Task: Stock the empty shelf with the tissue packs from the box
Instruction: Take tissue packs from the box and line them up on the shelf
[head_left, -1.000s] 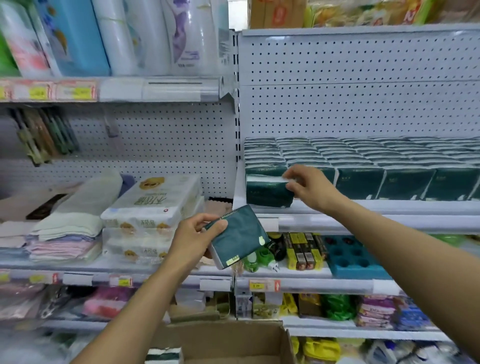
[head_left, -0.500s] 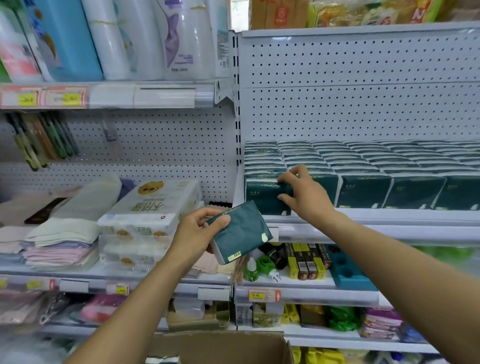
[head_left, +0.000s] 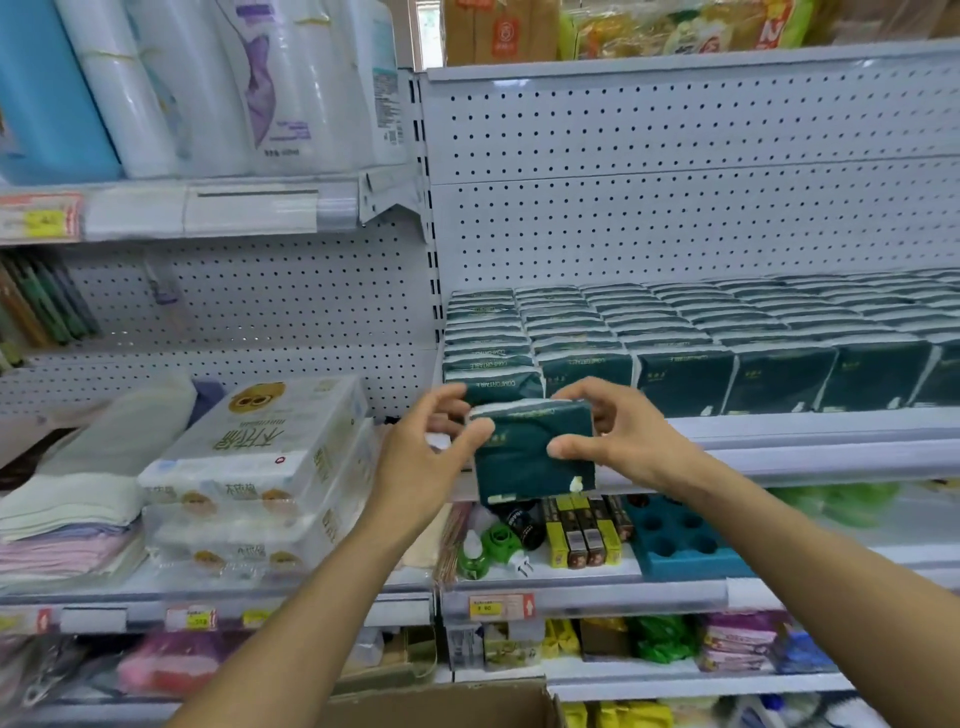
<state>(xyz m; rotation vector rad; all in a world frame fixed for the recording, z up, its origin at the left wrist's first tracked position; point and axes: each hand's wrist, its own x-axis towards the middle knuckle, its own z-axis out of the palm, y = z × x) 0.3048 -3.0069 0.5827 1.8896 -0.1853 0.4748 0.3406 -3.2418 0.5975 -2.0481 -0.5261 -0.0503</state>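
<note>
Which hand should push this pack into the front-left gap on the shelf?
Probably the right hand: it grips the tissue pack on the shelf side; the left hand holds the outer edge.

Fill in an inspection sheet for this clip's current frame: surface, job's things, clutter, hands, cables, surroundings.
Surface: white metal shelf against pegboard, its visible part filled with rows of dark green tissue packs.
Job's things: one dark green plastic-wrapped tissue pack held upright before the shelf's front left corner; brown cardboard box at bottom edge, contents hidden.
Clutter: nothing seen on the tissue shelf.
Hands: left hand and right hand grip the pack's opposite sides.
Cables: nothing seen.
Surroundings: white boxed tissue bundles, folded towels, teal foam tray, yellow price tags.
</note>
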